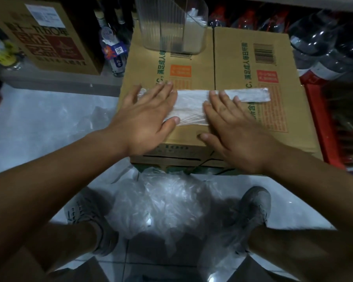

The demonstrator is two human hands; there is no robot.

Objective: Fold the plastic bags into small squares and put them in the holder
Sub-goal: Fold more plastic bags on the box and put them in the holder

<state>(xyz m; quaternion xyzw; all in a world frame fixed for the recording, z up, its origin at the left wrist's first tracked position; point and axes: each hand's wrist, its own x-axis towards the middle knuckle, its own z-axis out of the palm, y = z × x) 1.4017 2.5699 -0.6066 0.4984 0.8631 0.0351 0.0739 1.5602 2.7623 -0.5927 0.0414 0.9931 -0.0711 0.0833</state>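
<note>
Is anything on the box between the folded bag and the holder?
Nothing visible. Only bare box top lies between the bag and the holder at the far edge. The left hand and right hand press flat on the bag.

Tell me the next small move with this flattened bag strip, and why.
Probably the right hand should lift the free right end of the plastic bag and fold it over toward the left hand. The bag lies on the cardboard box as a long flat strip, not yet a square. Both hands press it with straight fingers, and the holder stands behind.
</note>
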